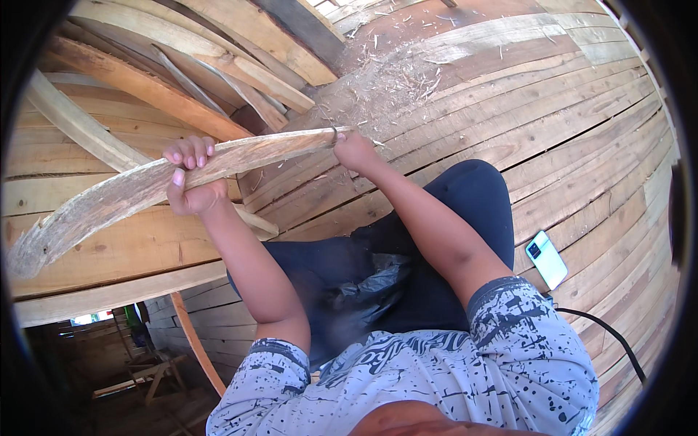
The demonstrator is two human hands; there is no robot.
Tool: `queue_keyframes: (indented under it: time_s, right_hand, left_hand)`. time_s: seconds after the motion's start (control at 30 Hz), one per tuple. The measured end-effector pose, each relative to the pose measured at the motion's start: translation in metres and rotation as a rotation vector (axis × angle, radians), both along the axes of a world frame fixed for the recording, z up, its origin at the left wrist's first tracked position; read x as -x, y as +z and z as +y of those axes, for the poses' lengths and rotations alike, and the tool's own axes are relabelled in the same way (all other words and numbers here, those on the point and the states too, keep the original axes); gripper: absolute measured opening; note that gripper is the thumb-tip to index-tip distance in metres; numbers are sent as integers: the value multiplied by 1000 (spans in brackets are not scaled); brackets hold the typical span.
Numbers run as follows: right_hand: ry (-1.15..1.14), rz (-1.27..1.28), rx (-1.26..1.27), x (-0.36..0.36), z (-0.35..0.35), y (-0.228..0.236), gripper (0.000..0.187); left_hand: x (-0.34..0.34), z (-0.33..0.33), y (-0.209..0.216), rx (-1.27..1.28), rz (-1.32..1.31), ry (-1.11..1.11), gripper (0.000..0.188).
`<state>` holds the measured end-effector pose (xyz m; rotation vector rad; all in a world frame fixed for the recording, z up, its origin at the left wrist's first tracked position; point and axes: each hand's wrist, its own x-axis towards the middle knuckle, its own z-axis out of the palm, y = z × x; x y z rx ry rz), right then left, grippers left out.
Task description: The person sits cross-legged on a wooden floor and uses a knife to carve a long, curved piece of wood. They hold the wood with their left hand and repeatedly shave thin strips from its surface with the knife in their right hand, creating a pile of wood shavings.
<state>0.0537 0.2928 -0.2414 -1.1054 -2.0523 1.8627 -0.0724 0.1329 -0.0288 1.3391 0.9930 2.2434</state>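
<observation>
A long, curved, rough piece of wood [265, 149] is held up across the front of me, its broad end at the far left and its narrow end toward the middle. My left hand [193, 174] wraps round it near its middle, fingers over the upper edge and thumb on the near face. Closed at the narrow end is my right hand [356, 151]. A thin dark band or loop shows on the wood right beside that fist; I cannot make out what it is.
Boards and beams [218, 65] lie stacked at the upper left. Wood shavings [407, 83] litter the plank floor [582, 123] ahead. A light-coloured phone [546, 260] lies by my right knee, with a black cable [614, 334] nearer. At the lower left an opening drops to a dark space.
</observation>
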Motion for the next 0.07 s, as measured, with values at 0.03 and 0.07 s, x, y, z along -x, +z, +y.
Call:
queue_keyframes:
  time_s: [0.03,0.07]
  right_hand:
    - [87,39,-80,6,1,6,49]
    - [173,78,-160,13,-2,12,48]
  left_hand:
    - [3,-1,-2,-3,17,-22,24]
    - [6,-3,-4,-7,33,-44,25]
